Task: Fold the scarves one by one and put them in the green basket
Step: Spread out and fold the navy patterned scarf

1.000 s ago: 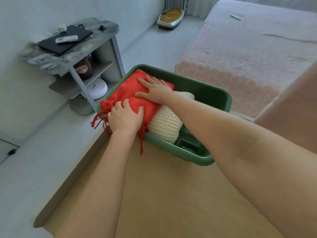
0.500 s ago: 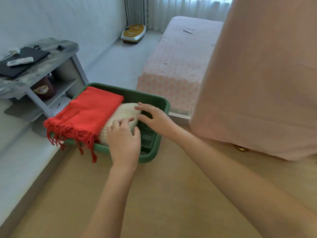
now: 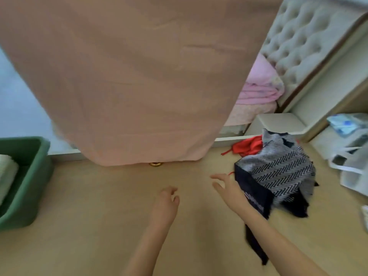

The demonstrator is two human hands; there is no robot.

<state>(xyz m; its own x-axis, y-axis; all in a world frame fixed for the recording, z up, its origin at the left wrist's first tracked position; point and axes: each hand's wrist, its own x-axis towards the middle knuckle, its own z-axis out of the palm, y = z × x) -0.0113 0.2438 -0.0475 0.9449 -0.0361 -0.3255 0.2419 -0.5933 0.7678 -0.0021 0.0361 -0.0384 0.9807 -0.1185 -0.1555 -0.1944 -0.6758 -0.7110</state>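
The green basket point(image 3: 29, 176) stands at the far left edge of the view, with a folded cream knit scarf point(image 3: 6, 174) showing inside it. To the right, a loose heap holds a black-and-white zigzag scarf point(image 3: 282, 170) over a crumpled red scarf point(image 3: 249, 146). My right hand point(image 3: 229, 188) hovers with fingers spread just left of the heap's dark edge, holding nothing. My left hand point(image 3: 167, 200) floats above the bare wooden surface point(image 3: 99, 216) with fingers loosely curled and empty. The frame is blurred.
A large pink cloth point(image 3: 139, 76) hangs down over the top middle. Behind it lie a bed with pink bedding point(image 3: 260, 90) and a tufted headboard point(image 3: 302, 36). White bags and boxes point(image 3: 350, 160) sit at the right edge.
The view has swung right, away from the basket. Both hands left the folded scarves in the basket and moved right; my right hand is now beside the heap of unfolded scarves.
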